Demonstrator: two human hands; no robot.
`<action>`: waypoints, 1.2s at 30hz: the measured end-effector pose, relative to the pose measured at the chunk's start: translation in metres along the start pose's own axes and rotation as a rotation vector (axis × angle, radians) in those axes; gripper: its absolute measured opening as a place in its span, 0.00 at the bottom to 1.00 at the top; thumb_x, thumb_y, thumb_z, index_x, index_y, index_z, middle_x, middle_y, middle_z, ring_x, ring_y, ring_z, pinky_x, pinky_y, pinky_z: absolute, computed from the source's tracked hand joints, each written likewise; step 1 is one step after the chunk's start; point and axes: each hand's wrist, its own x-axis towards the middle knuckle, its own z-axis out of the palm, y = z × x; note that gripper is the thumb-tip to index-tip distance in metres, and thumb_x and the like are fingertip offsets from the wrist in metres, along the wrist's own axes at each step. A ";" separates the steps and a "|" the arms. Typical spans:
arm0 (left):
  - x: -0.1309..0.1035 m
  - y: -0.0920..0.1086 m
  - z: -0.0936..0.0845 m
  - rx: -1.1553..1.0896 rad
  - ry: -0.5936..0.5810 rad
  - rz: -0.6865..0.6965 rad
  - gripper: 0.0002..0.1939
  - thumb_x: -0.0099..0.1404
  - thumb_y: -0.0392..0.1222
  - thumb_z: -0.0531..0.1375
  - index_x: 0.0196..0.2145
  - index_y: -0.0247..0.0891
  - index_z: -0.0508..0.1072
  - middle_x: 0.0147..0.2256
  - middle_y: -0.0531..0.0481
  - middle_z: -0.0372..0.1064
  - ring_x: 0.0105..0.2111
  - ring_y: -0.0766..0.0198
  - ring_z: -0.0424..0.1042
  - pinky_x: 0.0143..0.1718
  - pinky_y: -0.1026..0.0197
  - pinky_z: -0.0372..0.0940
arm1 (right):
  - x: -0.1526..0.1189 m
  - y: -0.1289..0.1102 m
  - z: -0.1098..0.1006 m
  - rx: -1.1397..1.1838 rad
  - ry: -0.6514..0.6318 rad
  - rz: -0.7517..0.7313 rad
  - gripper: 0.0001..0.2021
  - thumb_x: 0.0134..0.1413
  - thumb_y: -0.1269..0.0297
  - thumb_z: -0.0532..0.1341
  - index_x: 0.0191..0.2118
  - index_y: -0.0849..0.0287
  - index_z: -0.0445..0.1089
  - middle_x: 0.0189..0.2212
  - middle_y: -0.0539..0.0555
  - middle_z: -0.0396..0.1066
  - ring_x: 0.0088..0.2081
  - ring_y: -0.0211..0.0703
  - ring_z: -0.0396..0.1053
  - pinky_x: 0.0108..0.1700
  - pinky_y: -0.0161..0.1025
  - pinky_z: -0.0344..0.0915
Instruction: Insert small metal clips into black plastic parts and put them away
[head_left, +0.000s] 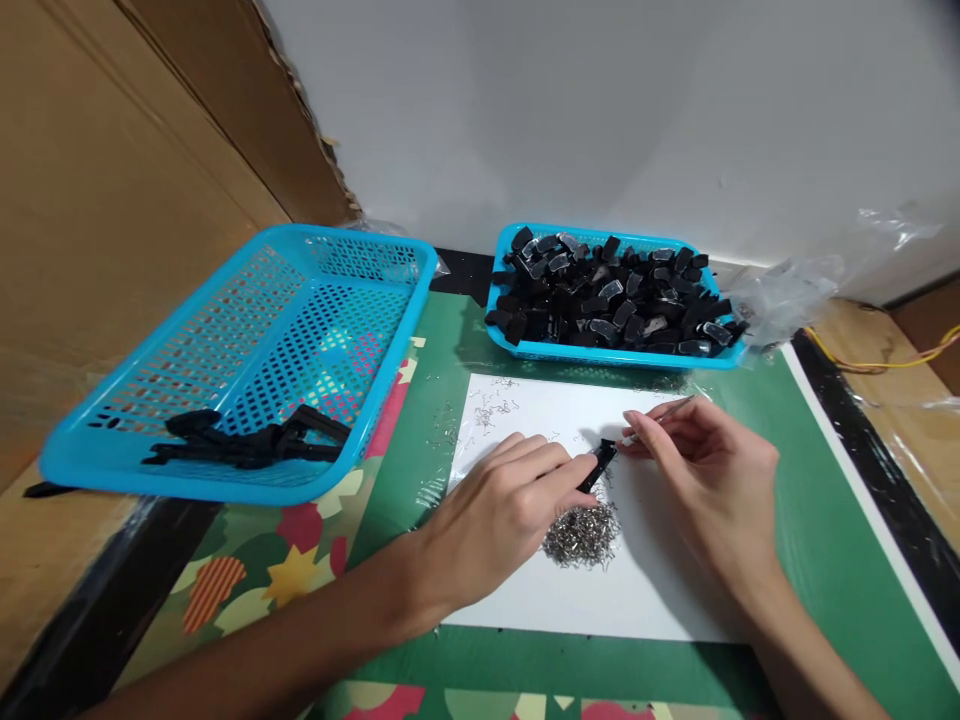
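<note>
My left hand (517, 495) is closed around a small black plastic part (600, 464), its far end sticking out past the fingers over the white sheet (525, 600). Pinched in my right hand (705, 470) is a slim silvery tool that looks like tweezers (675, 408), its tip close to the end of the black part. My fingers hide most of both things. Below the left fingertips lies a heap of tiny bent metal springs (583, 535). More loose springs (487, 412) are scattered at the sheet's upper left.
A blue basket (615, 353) heaped with black plastic parts stands behind the sheet. Another blue basket (300, 235) at left holds a few long black parts (255, 440). Clear plastic bags (787, 295) lie at right. Cardboard (150, 150) and a white wall (600, 110) border the table.
</note>
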 end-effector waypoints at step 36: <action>0.018 0.005 -0.043 -0.112 0.225 -0.134 0.06 0.78 0.42 0.53 0.47 0.42 0.69 0.37 0.53 0.70 0.34 0.63 0.70 0.36 0.61 0.68 | -0.001 0.006 0.004 -0.129 0.061 -0.323 0.12 0.76 0.59 0.53 0.43 0.56 0.71 0.25 0.48 0.71 0.23 0.39 0.69 0.28 0.34 0.62</action>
